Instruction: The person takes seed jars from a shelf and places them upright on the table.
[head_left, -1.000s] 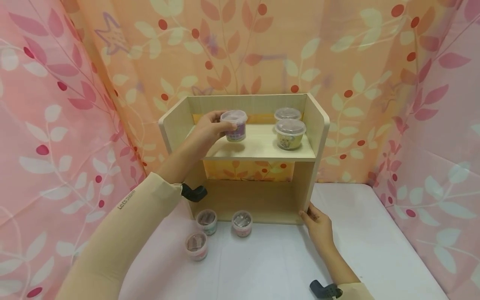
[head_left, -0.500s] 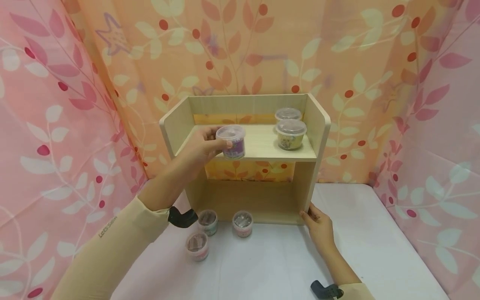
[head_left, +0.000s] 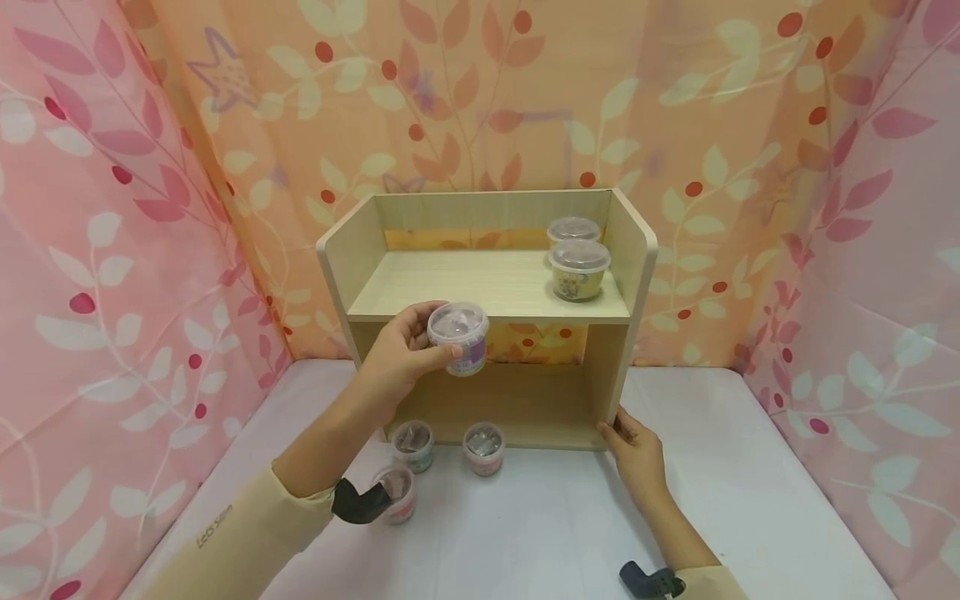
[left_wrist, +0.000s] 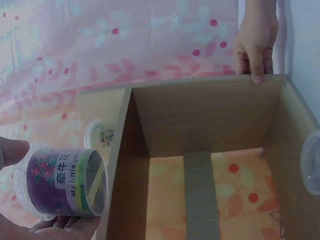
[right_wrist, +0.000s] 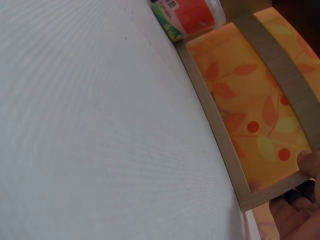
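Note:
My left hand [head_left: 397,354] pinches a small clear-lidded plastic tub [head_left: 474,354] between thumb and fingers, in front of the shelf unit's lower opening. In the left wrist view the tub [left_wrist: 52,182] shows a purple label with flowers and lettering. My right hand [head_left: 639,450] grips the low front edge of the right side panel of the pale wooden shelf unit [head_left: 442,279]. Up close in the right wrist view, thumb and fingers of that hand [right_wrist: 297,215] lie on either side of the panel edge [right_wrist: 275,194].
On the upper shelf's right end stand a yellow-labelled tub [head_left: 579,279] and another lidded tub [head_left: 573,230] behind it. Three small tubs stand on the white table: a teal one [head_left: 413,450], a pink one [head_left: 483,454], and a reddish one [head_left: 403,504] partly covered by the left wrist camera.
My left hand has lowered the purple tub from over the upper shelf and drawn it out in front of the lower opening. The right hand keeps its grip on the panel.

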